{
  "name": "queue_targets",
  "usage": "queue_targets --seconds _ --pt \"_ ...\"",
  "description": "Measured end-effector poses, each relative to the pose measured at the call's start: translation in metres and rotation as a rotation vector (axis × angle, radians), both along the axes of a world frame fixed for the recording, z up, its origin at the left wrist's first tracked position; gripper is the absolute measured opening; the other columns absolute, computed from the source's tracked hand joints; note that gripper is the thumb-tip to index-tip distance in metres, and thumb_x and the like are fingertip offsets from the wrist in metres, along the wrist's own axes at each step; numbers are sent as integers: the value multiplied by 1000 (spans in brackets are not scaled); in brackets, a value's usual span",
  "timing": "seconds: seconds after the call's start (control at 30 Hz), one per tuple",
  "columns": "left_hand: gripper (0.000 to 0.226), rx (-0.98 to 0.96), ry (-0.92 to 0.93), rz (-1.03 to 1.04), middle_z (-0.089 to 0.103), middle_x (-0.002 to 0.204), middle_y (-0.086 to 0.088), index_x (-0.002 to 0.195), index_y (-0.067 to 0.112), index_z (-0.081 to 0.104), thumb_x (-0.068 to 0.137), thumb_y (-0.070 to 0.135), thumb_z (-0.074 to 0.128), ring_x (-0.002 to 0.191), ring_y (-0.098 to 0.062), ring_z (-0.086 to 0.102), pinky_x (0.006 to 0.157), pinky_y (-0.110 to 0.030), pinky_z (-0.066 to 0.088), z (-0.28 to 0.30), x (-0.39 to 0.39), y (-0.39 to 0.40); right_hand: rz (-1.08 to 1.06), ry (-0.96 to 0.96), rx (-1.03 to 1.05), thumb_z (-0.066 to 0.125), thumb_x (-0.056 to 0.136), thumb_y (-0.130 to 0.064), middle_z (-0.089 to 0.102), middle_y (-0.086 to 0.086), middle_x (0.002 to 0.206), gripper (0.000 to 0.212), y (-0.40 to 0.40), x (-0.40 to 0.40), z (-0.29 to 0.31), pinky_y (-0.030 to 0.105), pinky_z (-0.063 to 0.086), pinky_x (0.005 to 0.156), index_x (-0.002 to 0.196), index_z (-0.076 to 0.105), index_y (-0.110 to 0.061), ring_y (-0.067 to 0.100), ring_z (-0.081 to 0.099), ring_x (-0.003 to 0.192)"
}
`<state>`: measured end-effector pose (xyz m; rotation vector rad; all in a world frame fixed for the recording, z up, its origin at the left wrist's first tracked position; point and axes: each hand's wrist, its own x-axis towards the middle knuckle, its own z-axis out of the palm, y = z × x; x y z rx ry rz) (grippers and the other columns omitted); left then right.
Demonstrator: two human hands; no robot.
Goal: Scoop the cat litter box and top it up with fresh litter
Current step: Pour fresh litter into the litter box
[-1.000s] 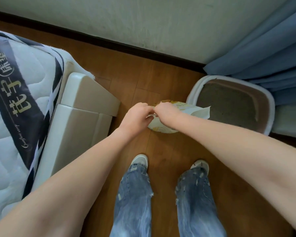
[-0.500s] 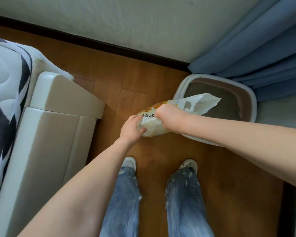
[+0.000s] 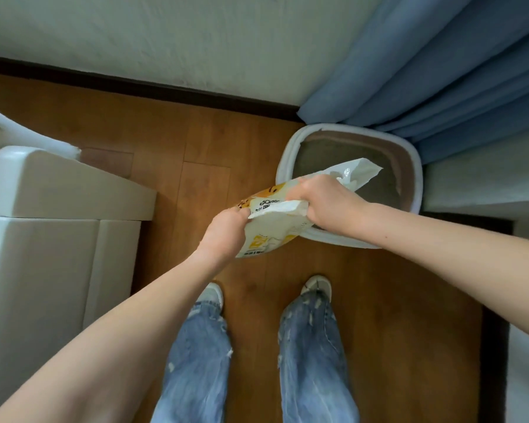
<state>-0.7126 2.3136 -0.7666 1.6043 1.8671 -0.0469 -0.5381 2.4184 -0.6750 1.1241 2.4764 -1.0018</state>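
While your left hand and right hand grip it, the white-and-yellow litter bag tilts, open mouth toward two o'clock over the grey-filled litter box.

Litter bag over litter box

Pretty soft, even daylight here, no harsh glare anywhere. Faint shadows sit under the litter bag and beside the cabinet around 9 o'clock. Heavy wide-angle bending at the edges, forearms look stretched, slightly soft overall.
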Motion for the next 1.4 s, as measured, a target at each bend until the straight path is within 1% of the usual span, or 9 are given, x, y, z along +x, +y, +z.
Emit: queue_targets --seconds 0.07,0.17,0.23,0.33,0.73,0.97,1.1,1.23,1.4 --pt "26 -18 79 -63 63 105 -14 112 5 58 90 0 45 93 -32 59 69 -34 44 8 9 6 -31 10 -15 50 78 13 66 19 87 24 2 20 -5 46 50 78 86 69 -1 34 60 97" --pt "23 -43 153 -142 68 99 -14 109 8 60 92 5 46 88 -34 63 68 -34 49 18 22 14 -45 25 -8 51 84 11 68 14 113 39 5 48 -16 42 42 104 106 71 -13 29 43 133" --pt "27 -47 177 -166 69 101 -12 112 11 63 91 4 46 89 -33 64 65 -31 46 20 32 21 -69 53 -9 50 86 11 65 9 122 45 10 61 -22 45 39 108 114 70 -18 26 34 140" --pt "37 -31 201 -197 70 107 -9 121 15 63 90 3 46 89 -30 66 62 -27 41 22 46 33 -131 71 -4 51 87 12 61 9 129 49 20 79 -25 45 35 111 121 67 -20 26 26 143" --pt "38 -71 305 -261 68 114 -5 126 18 61 92 7 50 90 -22 67 67 -28 55 29 87 74 -285 133 -134 50 93 6 52 8 140 42 51 128 -39 46 25 116 121 66 -20 25 20 145" --pt "33 -99 357 -306 69 101 -5 116 15 66 89 5 51 80 -24 64 61 -28 49 23 112 97 -443 196 -226 58 91 -3 41 19 146 30 65 152 -63 49 24 116 113 70 -19 31 16 145" --pt "28 -84 378 -332 68 95 -4 110 15 68 89 8 51 69 -22 50 57 -28 39 20 128 111 -455 157 -213 59 91 -4 46 19 142 31 76 171 -81 50 24 116 114 70 -21 31 20 144" --pt "26 -113 406 -334 68 95 -4 108 15 68 89 9 51 70 -22 49 58 -28 38 12 139 119 -478 118 -235 54 93 -3 40 20 147 35 83 180 -92 45 23 117 116 68 -25 30 22 144" --pt "25 -127 394 -329 67 95 -3 110 15 67 90 9 52 73 -21 53 60 -28 40 7 147 123 -442 108 -224 52 92 5 48 18 141 40 87 188 -96 43 23 117 120 67 -19 28 23 143"
